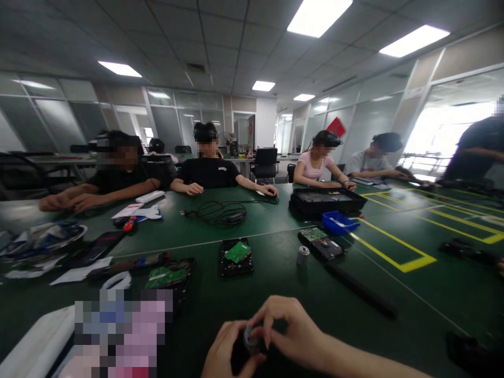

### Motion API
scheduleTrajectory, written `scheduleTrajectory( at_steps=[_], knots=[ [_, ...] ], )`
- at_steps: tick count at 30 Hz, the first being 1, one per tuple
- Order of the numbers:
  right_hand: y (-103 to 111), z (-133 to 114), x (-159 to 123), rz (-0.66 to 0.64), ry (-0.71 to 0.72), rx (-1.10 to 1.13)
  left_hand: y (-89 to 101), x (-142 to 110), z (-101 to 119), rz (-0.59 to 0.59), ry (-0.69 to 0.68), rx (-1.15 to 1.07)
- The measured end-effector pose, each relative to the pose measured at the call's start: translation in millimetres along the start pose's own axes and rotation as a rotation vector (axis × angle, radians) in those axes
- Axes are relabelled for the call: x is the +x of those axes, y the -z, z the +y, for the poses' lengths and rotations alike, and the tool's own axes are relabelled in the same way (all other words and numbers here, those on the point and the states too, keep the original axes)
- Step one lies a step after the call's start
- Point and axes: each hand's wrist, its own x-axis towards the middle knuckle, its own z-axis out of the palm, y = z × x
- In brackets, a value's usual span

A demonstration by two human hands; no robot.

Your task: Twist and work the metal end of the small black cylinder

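A small round grey cylinder [249,338] with a metallic-looking end is between my hands, close to the table's near side; its exact kind cannot be made out. My left hand [225,350] is closed around its side, thumb and fingers curled. The fingers of my right hand [289,326] pinch at its upper end. Beyond them stands a silver metal cylinder [303,255], upright on the green table [271,289]. A hard drive [237,268] with a loose-looking green circuit board [237,252] lies ahead of my hands.
Another hard drive [322,243] lies by a blue bin [340,223], with a dark bar [362,291] nearer me. At left are a screwdriver [147,261], a green-board drive [167,278] and white paper. A coiled black cable [220,212] lies before people seated across.
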Motion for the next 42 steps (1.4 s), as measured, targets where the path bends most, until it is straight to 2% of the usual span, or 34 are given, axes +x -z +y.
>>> scheduleTrajectory(
  at_steps=[5, 9, 15, 20, 24, 26, 29, 32, 39, 42],
  knots=[
    [-16, 16, -6, -0.02, -0.02, 0.024, 6.1, 1, 10, -0.065, 0.034, 0.027],
    [-16, 24, -7, -0.001, -0.022, 0.018, 7.9, 2, 13, -0.076, 0.046, 0.035],
    [-16, 26, -3, -0.058, 0.019, 0.02, 6.0, 5, 12, -0.079, 0.083, 0.036],
    [-15, 22, -4, -0.065, -0.092, 0.039, 3.3, 3, 2, -0.071, 0.064, 0.0],
    [-16, 28, -12, -0.08, -0.142, 0.094, 6.8, -2, -9, 0.02, 0.032, -0.117],
    [-16, 32, -14, -0.13, -0.187, 0.097, 10.3, -4, -9, 0.09, -0.051, -0.165],
    [-17, 32, -15, -0.201, -0.29, 0.014, 13.6, -5, -2, 0.126, -0.216, -0.132],
    [-18, 26, -14, -0.211, -0.304, -0.022, 13.7, -2, 9, 0.096, -0.299, -0.03],
    [-20, 25, -19, -0.194, -0.272, -0.02, 15.8, 2, 16, 0.107, -0.275, 0.021],
    [-23, 32, -22, -0.183, -0.227, -0.044, 17.2, 5, 30, 0.101, -0.188, 0.032]
  ],
)
